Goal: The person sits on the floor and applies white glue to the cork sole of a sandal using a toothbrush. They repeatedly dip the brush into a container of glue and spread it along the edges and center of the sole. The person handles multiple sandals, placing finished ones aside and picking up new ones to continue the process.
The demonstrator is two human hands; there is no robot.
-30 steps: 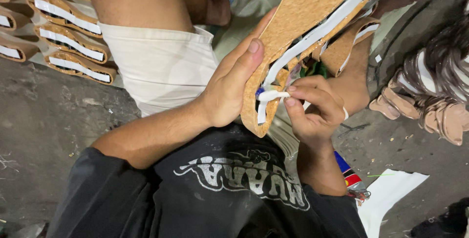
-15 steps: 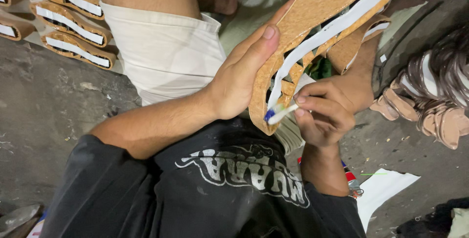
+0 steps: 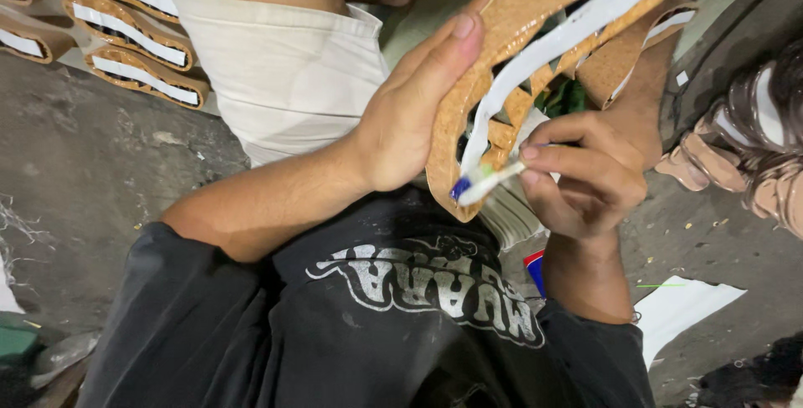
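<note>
left hand (image 3: 410, 119) clamped on tan cork-textured sole (image 3: 535, 23) | right hand (image 3: 585, 169) pinching white-handled brush (image 3: 485, 180) (blue-tipped) against sole's white strip (image 3: 577, 27)

Person wore a dark grey short-sleeved cotton T-shirt (image 3: 335, 324) with white chest lettering, pale cream shorts (image 3: 284, 73); forearms bare, hands ungloved.

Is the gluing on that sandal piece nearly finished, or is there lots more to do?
Partly done. The cork sole in the left hand already has a long white stripe of glue. The right hand holds a small brush at the sole's lower tip. The cut-out tabs there look mostly bare, so they seem left.
</note>
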